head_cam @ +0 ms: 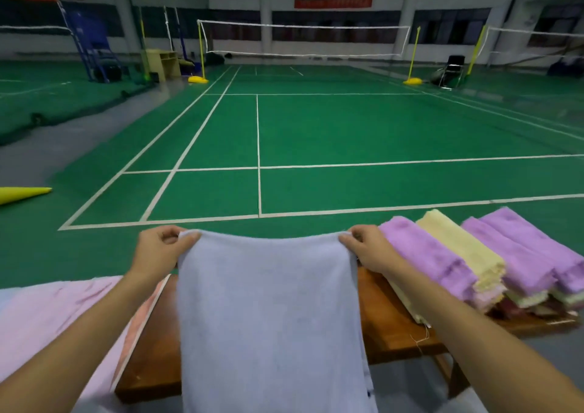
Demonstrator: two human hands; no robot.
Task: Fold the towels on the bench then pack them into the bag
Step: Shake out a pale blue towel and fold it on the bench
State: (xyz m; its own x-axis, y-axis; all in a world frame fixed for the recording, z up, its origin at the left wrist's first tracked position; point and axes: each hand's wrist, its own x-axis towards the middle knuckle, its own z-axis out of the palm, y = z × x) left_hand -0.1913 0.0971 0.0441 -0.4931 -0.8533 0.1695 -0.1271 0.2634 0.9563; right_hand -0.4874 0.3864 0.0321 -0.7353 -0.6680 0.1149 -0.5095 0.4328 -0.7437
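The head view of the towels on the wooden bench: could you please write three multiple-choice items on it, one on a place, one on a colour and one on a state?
1. Where is the stack of folded purple and yellow towels?
A. on the brown wooden bench's right end
B. on the green court floor
C. in a bag

2. What colour is the held terry towel?
A. red
B. pale blue-grey
C. black

3. How is that towel held?
A. crumpled in one fist
B. lying untouched
C. pinched at its top corners by the left hand and right hand

Answers: 1 A, the stack rests on the bench; 2 B, its cloth is pale; 3 C, both hands pinch the corners.
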